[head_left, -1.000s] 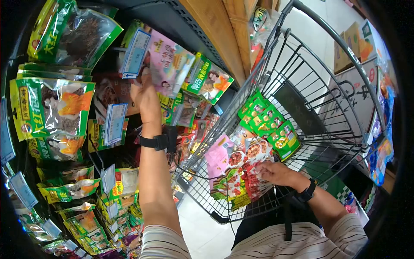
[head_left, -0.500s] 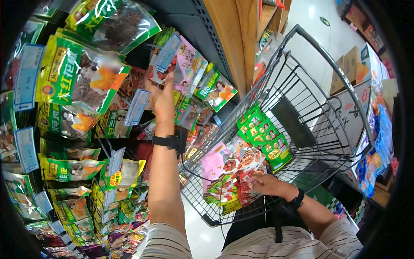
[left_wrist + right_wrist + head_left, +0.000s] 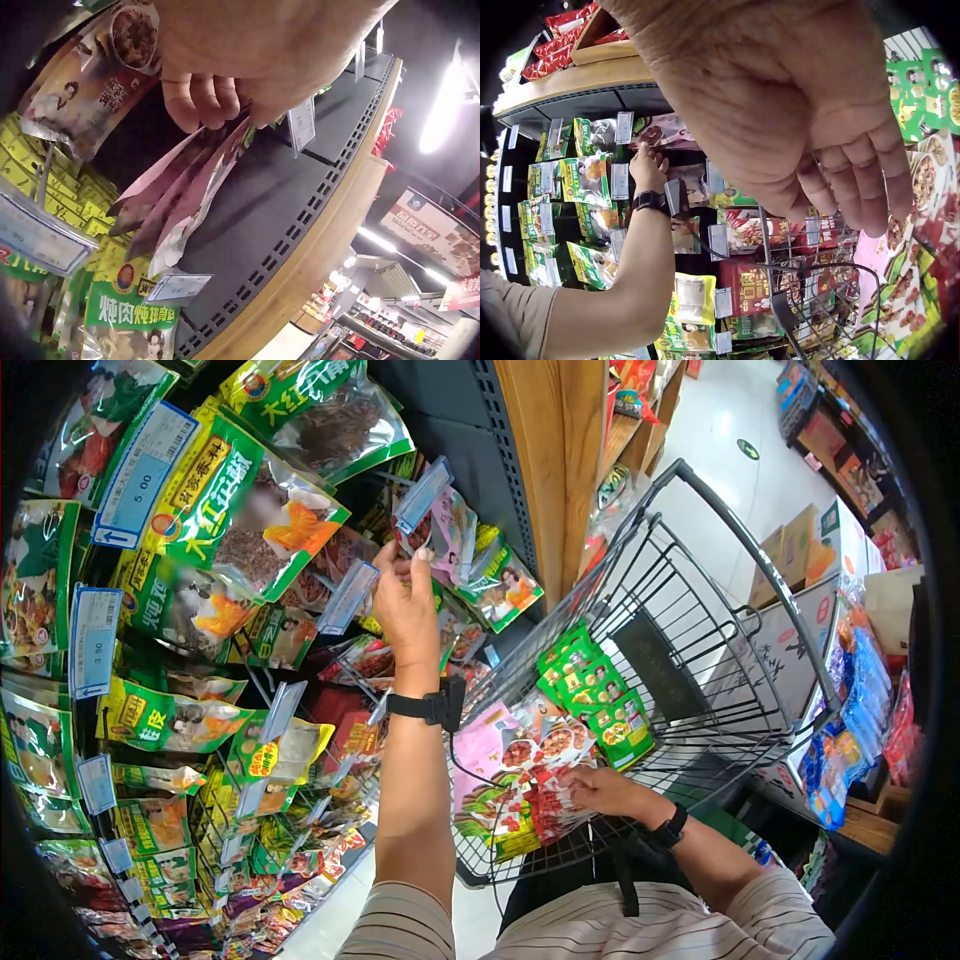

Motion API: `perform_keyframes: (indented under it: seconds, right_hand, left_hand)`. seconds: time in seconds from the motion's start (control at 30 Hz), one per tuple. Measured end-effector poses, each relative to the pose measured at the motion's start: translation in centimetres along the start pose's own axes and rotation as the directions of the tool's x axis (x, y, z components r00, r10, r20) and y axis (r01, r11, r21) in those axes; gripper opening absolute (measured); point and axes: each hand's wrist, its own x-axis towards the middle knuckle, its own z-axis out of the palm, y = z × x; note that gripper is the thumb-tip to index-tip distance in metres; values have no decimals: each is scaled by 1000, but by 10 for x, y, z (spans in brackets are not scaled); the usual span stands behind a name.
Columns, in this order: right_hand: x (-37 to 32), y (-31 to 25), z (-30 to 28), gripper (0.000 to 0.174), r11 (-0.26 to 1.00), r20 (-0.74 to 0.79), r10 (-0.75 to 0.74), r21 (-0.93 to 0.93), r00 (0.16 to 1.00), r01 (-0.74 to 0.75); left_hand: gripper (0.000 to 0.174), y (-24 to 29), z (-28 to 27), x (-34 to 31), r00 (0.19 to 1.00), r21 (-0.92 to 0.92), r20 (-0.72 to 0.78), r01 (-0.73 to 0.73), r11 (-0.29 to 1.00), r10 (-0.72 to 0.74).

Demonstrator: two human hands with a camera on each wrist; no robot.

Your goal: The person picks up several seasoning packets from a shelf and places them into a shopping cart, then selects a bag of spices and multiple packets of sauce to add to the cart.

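At the display rack my left hand (image 3: pixel 408 622) has its fingers bent at the top of the pink packets (image 3: pixel 456 532), beside a price tag. In the left wrist view, the curled fingers of that hand (image 3: pixel 255 56) pinch the upper edge of the hanging pink packets (image 3: pixel 169 191). My right hand (image 3: pixel 618 797) rests over the red packets (image 3: pixel 548 805) at the near side of the cart. The right wrist view shows its palm (image 3: pixel 780 105) and loosely bent fingers with nothing gripped between them, beside the colourful packets (image 3: pixel 907 292).
The wire cart (image 3: pixel 735 710) also holds green packets (image 3: pixel 600 695) and a pink packet (image 3: pixel 480 745). Green-and-yellow spice bags (image 3: pixel 215 510) hang at the left among price tags. A wooden shelf edge (image 3: pixel 545 470) rises beyond the rack; boxes (image 3: pixel 790 650) stand right of the cart.
The view has shifted, bringing the left-side bags closer. My left hand's fingers have bent more at the pink packets, which have turned to show less of their front. My right hand stays at the red packets.
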Motion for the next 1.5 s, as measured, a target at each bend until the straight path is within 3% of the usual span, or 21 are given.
perform_keyframes:
  seconds: [0.13,0.23,0.33,0.43,0.53,0.57,0.67,0.7,0.8,0.83,1.0,1.07,1.1,1.17,1.23,1.33,1.37,1.4,1.5]
  right_hand:
    - [-7,-10,0,29,999,8,-9,45,1000,9]
    - [-9,-13,-1,27,1000,17,-2,-6,1000,2]
    - [-7,-4,3,26,999,6,-28,-16,1000,28]
    - [-10,-1,6,27,1000,16,-28,-13,999,28]
    - [-9,-2,1,32,998,63,63,-32,996,-61]
    - [-10,0,2,32,997,62,76,-30,995,-74]
    - [-12,2,5,31,996,71,80,-33,994,-78]
    - [-11,7,6,31,997,77,66,-44,995,-63]
    - [-11,15,7,30,998,94,61,-33,994,-59]
    - [-13,16,7,30,998,101,66,-22,993,-64]
    - [-19,14,5,28,997,99,71,21,992,-74]
    - [-16,18,4,27,999,107,52,6,993,-53]
    - [-16,18,4,27,999,117,35,-2,993,-35]
    - [-18,18,2,26,1000,99,4,-27,995,-1]
    - [-21,13,0,24,998,47,-22,-60,999,25]
    - [-18,25,-8,23,998,-17,-64,28,998,64]
    - [-21,26,-15,23,993,-42,-59,100,997,63]
    - [-20,29,-25,24,998,-43,-31,60,999,34]
    - [-21,27,-47,40,978,-171,26,208,985,11]
  left_hand:
    - [54,-4,1,5,990,258,-5,-137,956,143]
    - [54,-6,5,10,999,91,-31,-7,996,10]
    - [52,-5,6,15,998,36,12,-62,997,61]
    - [47,6,6,21,992,-188,91,99,977,-83]
    - [44,-3,9,26,989,-319,118,121,940,-87]
    - [41,-8,6,25,995,-280,100,48,959,-20]
    - [36,8,3,9,997,-371,75,4,929,25]
    - [33,3,7,8,991,-539,123,116,834,-59]
    - [32,-4,4,-4,957,-576,243,275,770,-160]
    - [30,3,6,-12,954,-654,220,298,695,-203]
    - [29,14,2,-41,917,-589,337,383,712,-215]
    - [28,19,4,-55,932,-532,321,326,782,-170]
    - [27,22,5,-63,949,-541,294,265,798,-115]
    - [25,25,0,-79,954,-340,296,65,938,41]
    - [21,46,-13,-100,936,-134,300,-147,980,182]
    - [18,65,-30,-133,898,-108,367,-220,969,245]
    - [17,70,-36,-144,893,-111,387,-204,973,231]
    - [17,75,-43,-155,889,-114,429,-125,986,162]
    - [19,80,-61,-189,840,-117,542,87,989,-10]
